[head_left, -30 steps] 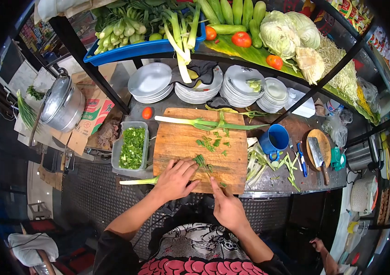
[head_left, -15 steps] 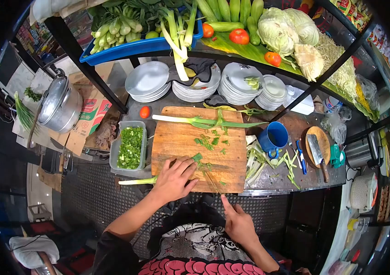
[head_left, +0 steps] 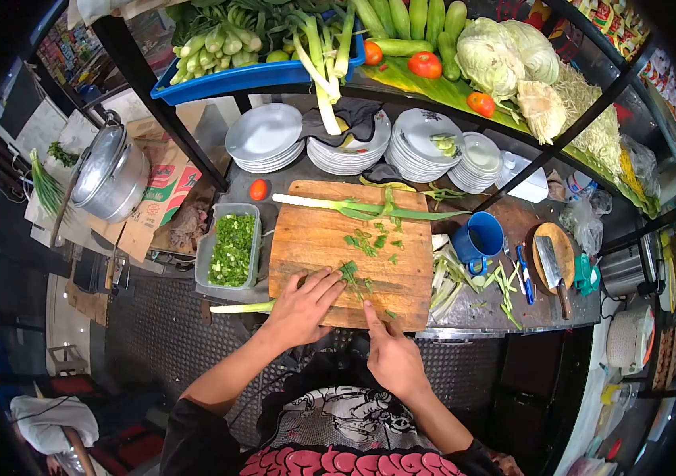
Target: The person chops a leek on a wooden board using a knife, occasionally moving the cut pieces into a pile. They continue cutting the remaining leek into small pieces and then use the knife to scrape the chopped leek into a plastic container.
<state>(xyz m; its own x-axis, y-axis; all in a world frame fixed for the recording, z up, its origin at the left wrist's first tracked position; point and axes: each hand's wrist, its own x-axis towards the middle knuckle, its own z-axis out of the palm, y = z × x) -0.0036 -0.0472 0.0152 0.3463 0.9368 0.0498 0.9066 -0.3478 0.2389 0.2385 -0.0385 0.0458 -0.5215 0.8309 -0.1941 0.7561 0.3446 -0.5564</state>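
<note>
On the lower left of the wooden cutting board (head_left: 298, 238), my left hand (head_left: 300, 308) presses down on a leek (head_left: 244, 307). Its white end sticks out to the left and its green end shows past my fingertips. My right hand (head_left: 392, 353) is closed round a knife at the board's front edge, index finger stretched along it; the thin blade reaches toward the green end. Cut green pieces (head_left: 366, 242) lie mid-board. A second leek (head_left: 306, 201) lies across the top of the board. Left of the board stands a plastic container (head_left: 201, 258) of chopped greens (head_left: 232, 246).
Plate stacks (head_left: 265, 135) stand behind the board, beside a tomato (head_left: 258, 190). To the right are a blue mug (head_left: 479, 236), trimmings (head_left: 450, 282), a blue-handled knife (head_left: 526, 278) and a cleaver (head_left: 547, 258) on a round board. Vegetables fill the shelf above.
My right hand has moved left and up with the knife, nearer my left hand. The whole view has shifted slightly.
</note>
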